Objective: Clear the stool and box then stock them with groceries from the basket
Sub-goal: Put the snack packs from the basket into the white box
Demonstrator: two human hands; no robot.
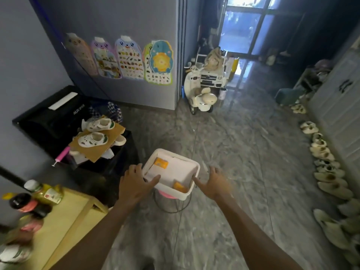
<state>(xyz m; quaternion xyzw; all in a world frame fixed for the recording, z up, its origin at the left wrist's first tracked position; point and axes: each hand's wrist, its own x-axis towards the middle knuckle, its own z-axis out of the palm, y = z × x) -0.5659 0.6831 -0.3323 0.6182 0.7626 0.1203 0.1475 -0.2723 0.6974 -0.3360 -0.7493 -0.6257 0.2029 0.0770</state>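
The job looks to be at its very start. The white basket (179,157) sits on top of the pink stool (167,194), so the stool is not yet free. The groceries remain inside the basket: two orange packets (161,163) and some white packs (175,168). The left hand (136,182) lies on the basket's near left corner, thumb over the rim and fingers (134,168) spread along the outside, relaxed rather than clamped. The right hand (214,182) is at the near right corner with its fingers splayed open and holding nothing. It is blurred, so I cannot tell whether the forefinger touches the wall. My guess is that both hands are about to lift the basket off the stool, which would be the first clearing step. The cardboard box (64,221) at lower left carries a yellow-green bottle (46,193), a dark bottle (23,203) and other blurred items. If this is the box meant, it is uncleared too. On a black unit behind, white shoes (93,139) rest on a cardboard sheet (109,137). Both clearing and all the stocking appear to lie ahead.
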